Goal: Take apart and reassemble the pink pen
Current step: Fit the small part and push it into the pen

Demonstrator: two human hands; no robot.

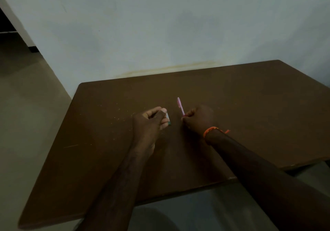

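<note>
The pink pen is in two pieces above the middle of the brown table [250, 105]. My right hand [198, 119], with an orange thread at the wrist, is closed around the long pink barrel [180, 105], which sticks up and away from the fist. A short way to the left, my left hand [151, 121] pinches a small pale piece with a dark teal end [168, 118] between thumb and fingers. A gap of table shows between the two pieces. The dim light hides what the small piece is.
The table stands against a pale wall [178, 25], with its left edge running diagonally beside a beige floor [26, 96]. Small light specks are scattered on the tabletop to the left of my hands. A dark doorway is at the far left.
</note>
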